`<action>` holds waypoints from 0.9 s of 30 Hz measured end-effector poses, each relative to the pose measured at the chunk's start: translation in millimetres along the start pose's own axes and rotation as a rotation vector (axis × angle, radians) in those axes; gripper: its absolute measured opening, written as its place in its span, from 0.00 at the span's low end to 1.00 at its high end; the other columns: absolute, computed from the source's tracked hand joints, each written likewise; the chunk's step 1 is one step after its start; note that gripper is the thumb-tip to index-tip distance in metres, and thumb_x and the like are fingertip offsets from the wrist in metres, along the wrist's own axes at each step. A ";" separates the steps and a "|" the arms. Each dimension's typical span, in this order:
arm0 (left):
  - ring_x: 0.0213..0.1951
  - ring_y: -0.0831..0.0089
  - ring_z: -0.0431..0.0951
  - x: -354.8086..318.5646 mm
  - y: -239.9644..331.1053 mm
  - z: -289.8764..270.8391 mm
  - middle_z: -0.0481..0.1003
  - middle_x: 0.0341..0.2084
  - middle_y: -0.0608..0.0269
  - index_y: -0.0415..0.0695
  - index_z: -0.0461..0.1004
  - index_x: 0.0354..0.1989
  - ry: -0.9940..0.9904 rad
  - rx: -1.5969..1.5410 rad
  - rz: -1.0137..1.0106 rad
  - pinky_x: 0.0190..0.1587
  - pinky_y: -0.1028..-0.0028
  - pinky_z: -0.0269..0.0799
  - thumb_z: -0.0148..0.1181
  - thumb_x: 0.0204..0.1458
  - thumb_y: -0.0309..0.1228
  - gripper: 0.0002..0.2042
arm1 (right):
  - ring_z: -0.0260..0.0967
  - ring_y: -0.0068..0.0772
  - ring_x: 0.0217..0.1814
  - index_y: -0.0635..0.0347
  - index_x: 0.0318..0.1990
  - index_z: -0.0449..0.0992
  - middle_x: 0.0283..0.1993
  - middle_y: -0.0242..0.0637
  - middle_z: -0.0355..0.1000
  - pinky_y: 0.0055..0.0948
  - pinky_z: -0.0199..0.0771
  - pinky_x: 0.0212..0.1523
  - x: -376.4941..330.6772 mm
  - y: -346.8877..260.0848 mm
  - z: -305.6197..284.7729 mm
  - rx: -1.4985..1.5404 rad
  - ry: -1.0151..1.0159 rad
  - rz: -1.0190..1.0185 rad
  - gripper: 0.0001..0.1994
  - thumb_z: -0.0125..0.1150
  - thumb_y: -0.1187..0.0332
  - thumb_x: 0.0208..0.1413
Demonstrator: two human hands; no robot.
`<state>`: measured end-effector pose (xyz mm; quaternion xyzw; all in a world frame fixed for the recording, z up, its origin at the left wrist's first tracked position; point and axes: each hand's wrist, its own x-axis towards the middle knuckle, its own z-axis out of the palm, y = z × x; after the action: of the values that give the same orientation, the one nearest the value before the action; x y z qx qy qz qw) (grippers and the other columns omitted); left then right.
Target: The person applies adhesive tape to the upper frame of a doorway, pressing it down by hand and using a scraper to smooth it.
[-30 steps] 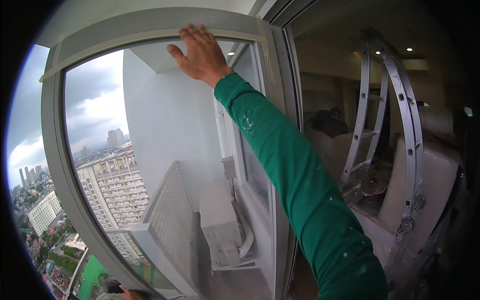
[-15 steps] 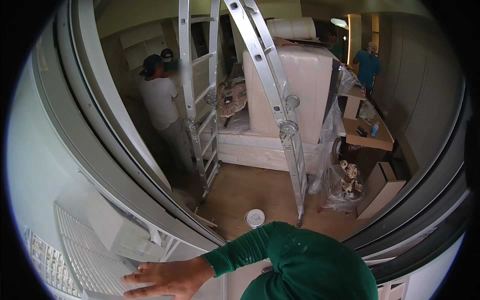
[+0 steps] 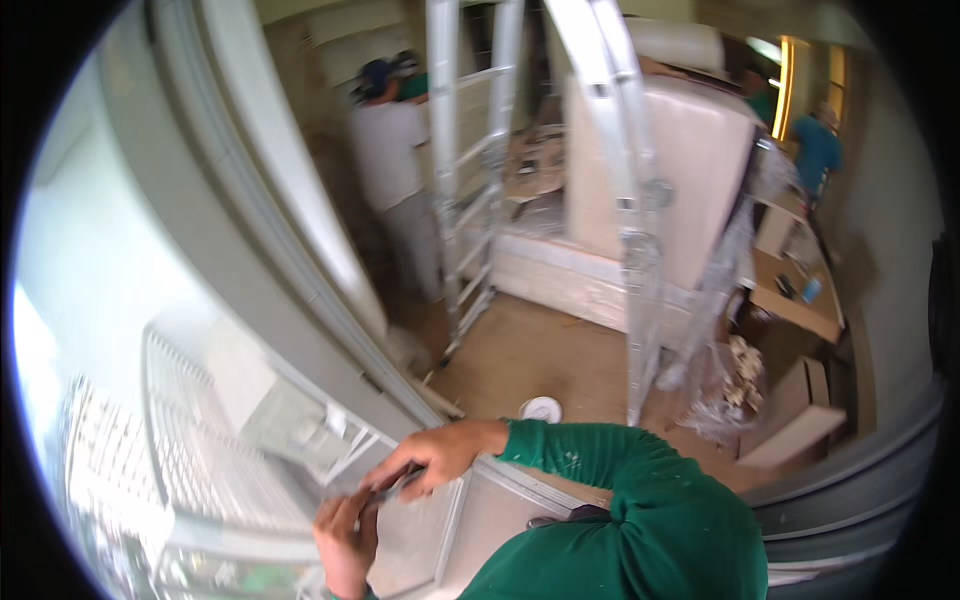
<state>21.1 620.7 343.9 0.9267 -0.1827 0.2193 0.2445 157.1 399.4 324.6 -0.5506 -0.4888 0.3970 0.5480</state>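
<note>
Work looks mid-step: left hand (image 3: 345, 532) and right hand (image 3: 436, 455) pinch one small, blurred grey item (image 3: 396, 485), fingers narrow; can't tell done from left.

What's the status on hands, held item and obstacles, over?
Left hand and right hand together, low in view. Small greyish item between them, too blurred to identify. Ladder stands farther off, apart from both.

Ladder (image 3: 640, 255) before upright slab (image 3: 695, 180) | person (image 3: 386, 150) left of ladder | bucket (image 3: 541, 408) on floor (image 3: 545, 345) (also before slab)
</note>
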 end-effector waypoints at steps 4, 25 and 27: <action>0.27 0.62 0.76 39.2 20.9 -40.3 0.77 0.25 0.60 0.39 0.80 0.43 0.176 0.050 0.038 0.34 0.65 0.71 0.74 0.43 0.20 0.17 | 0.75 0.35 0.57 0.60 0.75 0.61 0.71 0.40 0.67 0.37 0.78 0.60 4.9 -25.7 -11.7 0.230 0.020 -0.201 0.26 0.53 0.71 0.71; 0.57 0.46 0.77 -141.3 -93.8 -488.0 0.72 0.59 0.35 0.35 0.63 0.69 1.396 0.544 -0.587 0.59 0.53 0.72 0.57 0.53 0.71 0.51 | 0.57 0.53 0.77 0.57 0.72 0.63 0.74 0.47 0.61 0.49 0.58 0.75 326.0 -518.7 -92.3 -1.508 1.341 -1.339 0.23 0.43 0.61 0.73; 0.55 0.48 0.78 -141.7 -94.7 -485.7 0.73 0.57 0.35 0.33 0.65 0.68 1.461 0.595 -0.586 0.58 0.55 0.73 0.57 0.52 0.71 0.50 | 0.50 0.59 0.80 0.70 0.72 0.60 0.76 0.58 0.57 0.55 0.49 0.77 333.6 -535.8 -68.3 -1.568 1.251 -1.229 0.30 0.39 0.55 0.73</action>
<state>-209.3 989.5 619.2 0.5875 0.3349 0.7306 0.0939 237.4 667.5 894.4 -0.5078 -0.4288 -0.6827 0.3035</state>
